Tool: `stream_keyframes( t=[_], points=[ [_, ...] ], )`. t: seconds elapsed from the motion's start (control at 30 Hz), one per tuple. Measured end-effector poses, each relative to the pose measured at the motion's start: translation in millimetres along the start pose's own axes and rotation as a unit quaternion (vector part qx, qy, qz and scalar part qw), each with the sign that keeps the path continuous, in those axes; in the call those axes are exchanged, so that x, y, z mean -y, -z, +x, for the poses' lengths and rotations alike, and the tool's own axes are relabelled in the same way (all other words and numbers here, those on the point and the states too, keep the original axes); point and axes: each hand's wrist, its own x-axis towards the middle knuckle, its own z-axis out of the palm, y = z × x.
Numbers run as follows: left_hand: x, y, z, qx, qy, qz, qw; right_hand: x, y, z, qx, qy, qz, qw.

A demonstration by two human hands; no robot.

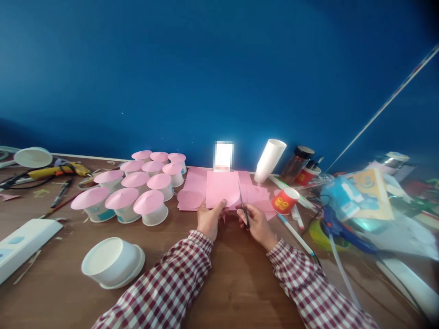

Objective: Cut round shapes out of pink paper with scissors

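Left hand pinching pink paper, right hand working scissors (no legible writing)

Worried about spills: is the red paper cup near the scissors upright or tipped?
Tipped: the red paper cup lies tilted on the table, its white inside showing.

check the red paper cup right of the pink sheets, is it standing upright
No, the red paper cup lies tipped on its side on the table, its open mouth facing up and right.
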Motion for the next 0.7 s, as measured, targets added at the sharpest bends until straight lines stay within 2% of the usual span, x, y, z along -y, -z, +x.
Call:
stream_keyframes(
  t=[0.7],
  points=[
    [2.5, 2.3, 3.9, -0.006, -0.007, 0.006, 1.0, -1.9, 0.3, 0.1, 0.0, 0.003, -0.008, 1.0]
  ],
)
